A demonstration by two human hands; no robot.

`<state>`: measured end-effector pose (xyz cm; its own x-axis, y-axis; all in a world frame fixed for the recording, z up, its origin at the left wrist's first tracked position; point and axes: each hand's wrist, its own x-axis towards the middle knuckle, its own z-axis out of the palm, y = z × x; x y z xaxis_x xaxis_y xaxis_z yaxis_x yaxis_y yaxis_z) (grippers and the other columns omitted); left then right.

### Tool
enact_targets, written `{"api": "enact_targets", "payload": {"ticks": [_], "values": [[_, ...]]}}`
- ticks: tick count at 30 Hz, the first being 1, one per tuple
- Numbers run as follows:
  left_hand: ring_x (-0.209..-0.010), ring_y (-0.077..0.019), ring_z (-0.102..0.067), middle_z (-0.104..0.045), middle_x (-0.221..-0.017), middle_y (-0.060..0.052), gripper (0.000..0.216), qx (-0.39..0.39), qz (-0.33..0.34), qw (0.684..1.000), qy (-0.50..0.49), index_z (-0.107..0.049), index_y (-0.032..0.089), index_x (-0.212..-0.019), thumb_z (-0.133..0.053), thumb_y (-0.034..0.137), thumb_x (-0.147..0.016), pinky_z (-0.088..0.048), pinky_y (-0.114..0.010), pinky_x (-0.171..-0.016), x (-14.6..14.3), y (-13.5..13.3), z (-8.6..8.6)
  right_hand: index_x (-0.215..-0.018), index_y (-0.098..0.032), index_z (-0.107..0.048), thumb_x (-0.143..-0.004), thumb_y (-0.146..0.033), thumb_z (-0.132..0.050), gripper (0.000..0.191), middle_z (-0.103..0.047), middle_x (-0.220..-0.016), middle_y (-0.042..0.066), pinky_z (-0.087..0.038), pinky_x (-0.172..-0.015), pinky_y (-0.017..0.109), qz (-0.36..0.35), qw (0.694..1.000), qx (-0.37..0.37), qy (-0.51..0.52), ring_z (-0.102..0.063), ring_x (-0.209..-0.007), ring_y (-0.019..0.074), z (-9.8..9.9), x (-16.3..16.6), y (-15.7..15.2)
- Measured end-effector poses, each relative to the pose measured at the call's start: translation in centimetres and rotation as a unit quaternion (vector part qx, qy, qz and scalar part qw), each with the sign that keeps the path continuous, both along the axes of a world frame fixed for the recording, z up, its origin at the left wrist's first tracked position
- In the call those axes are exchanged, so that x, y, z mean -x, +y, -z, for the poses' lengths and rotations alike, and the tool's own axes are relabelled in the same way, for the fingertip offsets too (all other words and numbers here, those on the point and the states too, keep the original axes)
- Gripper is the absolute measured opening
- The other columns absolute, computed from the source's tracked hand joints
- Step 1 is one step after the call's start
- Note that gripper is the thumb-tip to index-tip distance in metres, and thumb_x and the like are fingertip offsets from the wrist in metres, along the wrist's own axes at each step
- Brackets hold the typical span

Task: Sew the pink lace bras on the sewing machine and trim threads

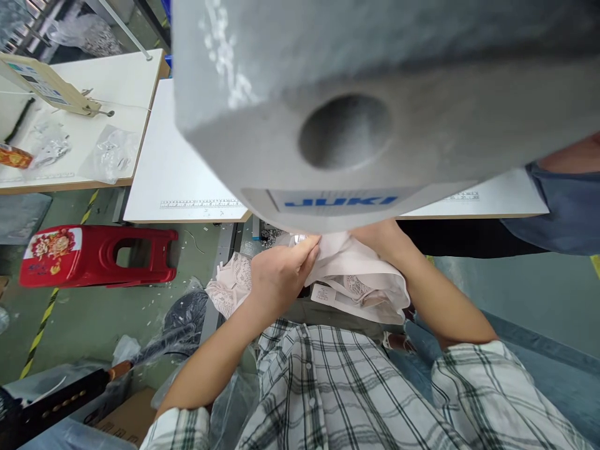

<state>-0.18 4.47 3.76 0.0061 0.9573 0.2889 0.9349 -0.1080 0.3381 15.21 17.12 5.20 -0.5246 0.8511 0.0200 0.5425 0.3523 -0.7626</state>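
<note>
Overhead, the grey sewing machine head (422, 131) takes up most of your view, its blue-lettered JUKI plate (342, 200) facing you and its bulk hiding whatever lies behind it. Below it spreads your plaid shirt (328, 387), and behind the head run the white tabletops (164, 150), with a person in blue-grey clothing (557, 209) close on the right. A red stool (94, 256) stands on the floor to your left.

The pale pink garment (342, 265) is between your two hands, just in front of your shirt and partly covered from sight by the machine's lower edge. It looks light and limp, so expect it to fold and slide over itself rather than hold a shape; the lace (234, 284) by your left wrist is likely the delicate part and could snag. The plain, smooth cloth or a firm edge should make the safer grip, with the lace left loose.

Your left hand (281, 269) is pinched narrow, thumb against fingers, on the cloth. Your right hand (372, 237) meets the fabric, but its fingers are hidden, so I cannot tell how tightly they close. Smallest, a white printed label (323, 294) hangs at the near side.
</note>
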Motion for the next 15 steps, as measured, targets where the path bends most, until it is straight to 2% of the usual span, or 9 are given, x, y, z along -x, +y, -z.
{"api": "enact_targets", "payload": {"ticks": [6, 12, 15], "values": [[-0.046, -0.0127, -0.046, -0.059, -0.048, -0.001, 0.042, 0.001, -0.001, 1.0, 0.007, -0.08, 0.026, -0.1, -0.039, 0.036, -0.102, -0.023, -0.026, -0.048, -0.03, 0.06, -0.16, -0.071, -0.023, -0.046, -0.086, -0.021, -0.055, 0.018, -0.058, -0.063, -0.002, -0.033, -0.059, 0.029, -0.01, 1.0, -0.017, -0.009, -0.05, -0.061, 0.0157, -0.11, -0.03, 0.17], [-0.048, -0.0127, -0.05, -0.066, -0.055, -0.001, 0.039, -0.006, 0.012, 1.0, 0.004, -0.079, 0.026, -0.097, -0.041, 0.034, -0.102, -0.025, -0.026, -0.049, 0.06, 0.06, -0.32, -0.084, -0.023, -0.057, -0.09, -0.025, -0.055, 0.006, -0.061, -0.066, -0.003, -0.038, -0.063, 0.029, -0.008, 1.0, -0.01, 0.008, -0.055, -0.063, 0.0176, 0.63, -0.1, 0.3], [-0.049, -0.0128, -0.052, -0.066, -0.054, 0.0, 0.035, -0.037, 0.021, 0.999, 0.026, -0.079, 0.026, -0.101, -0.045, 0.033, -0.101, -0.027, -0.026, -0.051, 0.45, -0.09, -0.15, -0.092, -0.021, -0.062, -0.092, -0.031, -0.054, 0.013, -0.063, -0.069, -0.001, -0.041, -0.067, 0.029, 0.0, 1.0, -0.01, 0.026, -0.058, -0.068, 0.0187, 0.38, -0.3, 0.0]]}}
